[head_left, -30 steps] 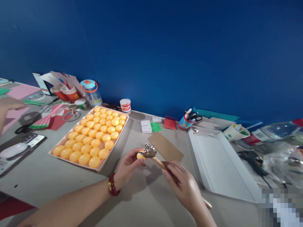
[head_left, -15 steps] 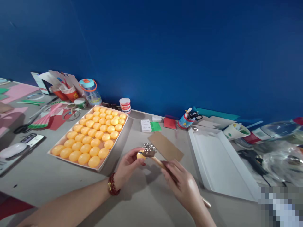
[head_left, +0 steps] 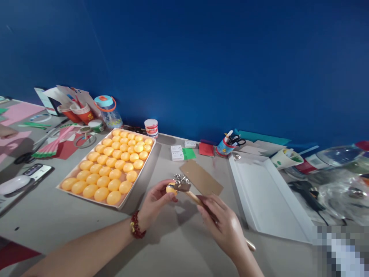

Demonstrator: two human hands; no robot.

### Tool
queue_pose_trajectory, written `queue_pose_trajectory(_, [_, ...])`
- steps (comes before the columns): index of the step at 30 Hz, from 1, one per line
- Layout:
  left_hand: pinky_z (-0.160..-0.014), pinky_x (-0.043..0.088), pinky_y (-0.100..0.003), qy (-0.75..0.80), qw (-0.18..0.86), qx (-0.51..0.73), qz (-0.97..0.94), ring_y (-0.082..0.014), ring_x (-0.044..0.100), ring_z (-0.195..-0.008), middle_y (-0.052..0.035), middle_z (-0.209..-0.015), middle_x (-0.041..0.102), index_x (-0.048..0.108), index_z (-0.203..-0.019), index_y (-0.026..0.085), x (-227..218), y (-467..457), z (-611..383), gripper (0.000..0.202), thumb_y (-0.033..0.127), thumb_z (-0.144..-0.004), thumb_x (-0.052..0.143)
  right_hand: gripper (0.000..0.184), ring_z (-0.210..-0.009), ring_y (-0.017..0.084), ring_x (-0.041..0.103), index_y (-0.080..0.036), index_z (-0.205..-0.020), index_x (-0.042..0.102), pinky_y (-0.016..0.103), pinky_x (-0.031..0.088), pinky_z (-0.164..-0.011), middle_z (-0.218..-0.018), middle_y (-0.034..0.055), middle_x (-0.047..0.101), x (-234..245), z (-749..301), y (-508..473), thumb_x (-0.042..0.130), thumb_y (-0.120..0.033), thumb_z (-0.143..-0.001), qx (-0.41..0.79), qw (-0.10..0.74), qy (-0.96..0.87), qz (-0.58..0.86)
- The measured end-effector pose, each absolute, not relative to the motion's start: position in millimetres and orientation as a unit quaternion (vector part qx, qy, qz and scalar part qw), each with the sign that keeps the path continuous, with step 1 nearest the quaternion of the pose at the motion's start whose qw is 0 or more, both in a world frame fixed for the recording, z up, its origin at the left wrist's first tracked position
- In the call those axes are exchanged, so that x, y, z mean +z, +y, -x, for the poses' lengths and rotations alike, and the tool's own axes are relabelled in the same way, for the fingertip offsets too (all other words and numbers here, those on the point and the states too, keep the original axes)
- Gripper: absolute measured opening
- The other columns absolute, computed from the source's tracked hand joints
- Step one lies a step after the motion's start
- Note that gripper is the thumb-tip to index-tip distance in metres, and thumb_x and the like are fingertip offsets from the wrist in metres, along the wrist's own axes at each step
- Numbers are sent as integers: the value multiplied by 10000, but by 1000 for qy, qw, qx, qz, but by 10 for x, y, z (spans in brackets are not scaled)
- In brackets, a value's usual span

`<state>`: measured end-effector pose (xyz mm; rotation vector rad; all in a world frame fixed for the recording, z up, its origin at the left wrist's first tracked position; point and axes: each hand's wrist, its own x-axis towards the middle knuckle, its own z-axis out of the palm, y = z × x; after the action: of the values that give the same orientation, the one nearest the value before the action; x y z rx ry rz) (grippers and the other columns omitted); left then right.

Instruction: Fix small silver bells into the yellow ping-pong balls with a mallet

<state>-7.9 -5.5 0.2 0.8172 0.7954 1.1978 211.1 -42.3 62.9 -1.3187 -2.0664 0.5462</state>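
My left hand (head_left: 157,200), with a beaded bracelet at the wrist, pinches an orange ping-pong ball (head_left: 170,189) between thumb and fingers. A band of small silver pieces shows on the ball's upper side. My right hand (head_left: 221,219) is closed round the wooden handle of a small hammer (head_left: 182,187). The hammer's dark head is right beside the ball; whether they touch I cannot tell. Just behind it lies a heap of small shiny silver pieces (head_left: 181,177), too small to name surely. A brown cardboard piece (head_left: 201,177) lies behind the hammer.
To the left, a shallow box (head_left: 122,203) holds rows of orange balls. A white tray (head_left: 268,196) lies to the right, near a black glue gun (head_left: 307,196). Small white boxes (head_left: 177,154) and a pen cup (head_left: 224,147) stand behind. Another person's hand (head_left: 6,132) is at far left.
The hammer head has tilted slightly against the ball. My hands keep nearly the same place, and the view has shifted a little.
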Motion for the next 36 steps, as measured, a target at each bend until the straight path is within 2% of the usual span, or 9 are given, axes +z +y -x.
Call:
queue_pose_trajectory(14, [-739, 547, -326, 358, 687, 525, -352, -161, 645, -763, -74, -1055, 709, 713, -1092, 209, 6, -59, 80, 337, 284, -768, 764, 211, -803, 203, 670, -213, -1059, 650, 285, 554, -692, -916, 85, 676, 636, -2094, -400, 463, -255, -970, 203, 311, -780, 504])
queue_pose_trajectory(19, [-747, 546, -318, 339, 715, 516, -327, -171, 639, -794, -62, -978, 716, 718, -1068, 205, 74, -71, 80, 320, 295, -764, 758, 169, -799, 203, 660, -200, -1021, 637, 287, 547, -702, -920, 100, 672, 591, -2155, -365, 485, -248, -966, 175, 368, -749, 522])
queue_pose_trajectory(24, [-769, 536, -329, 312, 734, 508, -324, -176, 638, -788, -57, -1017, 701, 707, -1094, 197, 94, -79, 80, 317, 285, -790, 722, 149, -810, 203, 649, -201, -1010, 630, 290, 529, -707, -920, 92, 658, 556, -2176, -359, 494, -242, -966, 185, 366, -746, 525])
queue_pose_trajectory(28, [-757, 532, -319, 314, 719, 520, -337, -159, 629, -783, -67, -1025, 684, 687, -1129, 206, 56, -74, 87, 341, 278, -797, 722, 158, -808, 203, 641, -205, -1039, 631, 294, 521, -698, -925, 87, 655, 555, -2123, -387, 497, -242, -965, 221, 351, -755, 507])
queue_pose_trajectory(31, [-754, 530, -322, 327, 698, 528, -358, -182, 616, -842, -86, -1047, 680, 684, -1133, 202, 33, -80, 92, 330, 296, -817, 710, 157, -808, 203, 640, -206, -1033, 631, 297, 520, -700, -922, 85, 656, 561, -2105, -392, 493, -237, -964, 224, 355, -755, 504])
queue_pose_trajectory(36, [-728, 523, -295, 339, 683, 530, -371, -181, 601, -856, -78, -994, 695, 697, -1105, 201, 6, -92, 97, 295, 288, -823, 708, 143, -767, 188, 629, -199, -1019, 629, 283, 508, -678, -903, 75, 647, 572, -2119, -387, 501, -219, -959, 216, 364, -751, 506])
